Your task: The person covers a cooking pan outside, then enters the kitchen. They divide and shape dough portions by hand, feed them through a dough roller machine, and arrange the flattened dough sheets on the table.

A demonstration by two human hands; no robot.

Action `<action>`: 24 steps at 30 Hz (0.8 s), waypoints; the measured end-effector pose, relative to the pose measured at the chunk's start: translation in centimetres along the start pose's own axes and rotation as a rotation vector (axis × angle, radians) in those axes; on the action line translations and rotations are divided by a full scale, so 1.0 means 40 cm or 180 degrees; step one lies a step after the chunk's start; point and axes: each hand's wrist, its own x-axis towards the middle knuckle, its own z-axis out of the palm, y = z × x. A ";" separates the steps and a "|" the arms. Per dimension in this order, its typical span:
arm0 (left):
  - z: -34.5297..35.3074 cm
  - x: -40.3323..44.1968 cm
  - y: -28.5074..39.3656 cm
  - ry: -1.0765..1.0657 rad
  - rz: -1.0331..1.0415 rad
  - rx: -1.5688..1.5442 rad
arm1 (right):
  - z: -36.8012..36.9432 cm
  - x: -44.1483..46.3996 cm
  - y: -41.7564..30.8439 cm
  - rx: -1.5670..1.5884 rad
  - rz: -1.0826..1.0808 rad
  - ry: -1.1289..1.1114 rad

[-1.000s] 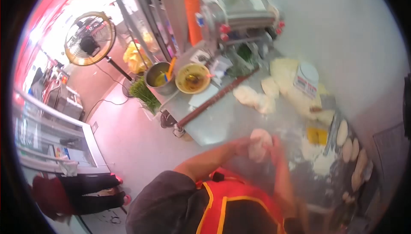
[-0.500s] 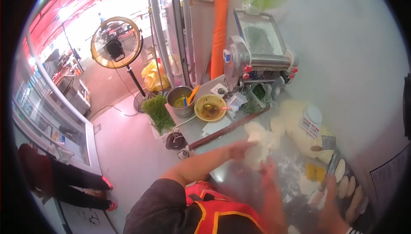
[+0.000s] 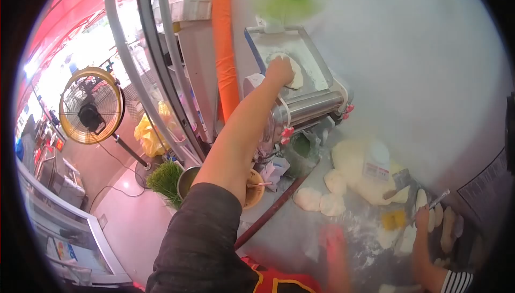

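My left hand (image 3: 280,71) reaches out to the tray (image 3: 319,70) of a steel dough roller machine (image 3: 311,105). Its fingers grip a flat piece of dough (image 3: 294,77) lying on that tray. Low over the floured table, my right hand (image 3: 333,236) is smeared by motion, and its fingers cannot be made out. Just beyond it sit rounded dough pieces (image 3: 331,205), with a large dough mass (image 3: 348,159) behind them. A co-worker's hand (image 3: 422,219) at the right holds a long metal blade (image 3: 440,199).
A kitchen scale (image 3: 377,164) stands by the large dough. A yellow scraper (image 3: 394,219) and long dough pieces (image 3: 448,231) lie at the right. Left are a brown rolling pin (image 3: 273,210), a bowl (image 3: 253,191) partly behind my arm, green stalks (image 3: 165,181) and a floor fan (image 3: 92,108).
My left hand has moved up from the table to the machine's tray with a dough piece. My right hand has come away from the dough. The view has shifted, and the co-worker's hand has moved up.
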 end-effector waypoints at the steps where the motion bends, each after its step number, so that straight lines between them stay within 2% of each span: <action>1: 0.009 0.004 -0.014 -0.0595 0.0188 0.0417 | -0.004 -0.009 0.006 -0.0060 0.0039 0.0058; 4: 0.023 -0.017 -0.026 -0.0985 0.0706 0.0613 | -0.028 0.038 0.019 -0.0110 0.0052 -0.0080; 6: 0.032 -0.033 -0.017 -0.1626 0.1017 0.0675 | -0.006 0.044 0.019 -0.0223 0.0081 -0.0209; 7: 0.029 -0.040 -0.006 -0.1952 0.1174 0.0705 | 0.051 0.060 -0.025 -0.0344 0.0099 -0.0243; 10: -0.072 -0.079 0.041 -0.2180 0.1141 0.0425 | 0.202 0.130 -0.081 -0.0570 -0.0044 -0.0538; 11: -0.068 -0.086 0.032 -0.2260 0.1100 0.0382 | 0.261 0.139 -0.103 -0.0730 -0.0168 -0.0868; 12: -0.012 -0.101 0.008 -0.1609 0.1171 0.0041 | 0.326 0.151 -0.120 -0.0857 -0.0318 -0.1234; 13: 0.037 -0.096 -0.005 -0.0854 0.1260 -0.0244 | 0.379 0.171 -0.123 -0.0944 -0.0122 -0.1422; 14: 0.062 -0.100 -0.011 -0.0326 0.1312 -0.0197 | 0.432 0.197 -0.125 -0.1038 0.0024 -0.1644; 15: 0.063 -0.107 -0.008 0.0222 0.1369 -0.0125 | 0.491 0.224 -0.111 -0.1297 -0.0233 -0.1817; 18: 0.024 -0.102 0.015 -0.0988 0.1094 0.0035 | 0.644 0.299 -0.046 -0.2083 -0.0947 -0.2405; 20: 0.028 -0.106 0.019 -0.1063 0.0787 -0.0288 | 0.690 0.381 0.055 -0.3501 -0.1865 -0.2622; 21: 0.061 -0.100 0.018 -0.0839 0.0840 -0.0240 | 0.711 0.424 0.105 -0.4138 -0.2441 -0.2652; 22: 0.037 -0.114 0.029 -0.0795 0.0622 -0.0236 | 0.731 0.459 0.159 -0.4660 -0.2676 -0.2707; 24: 0.109 -0.096 0.034 -0.0595 0.0578 -0.0386 | 0.770 0.499 0.221 -0.5296 -0.2675 -0.2833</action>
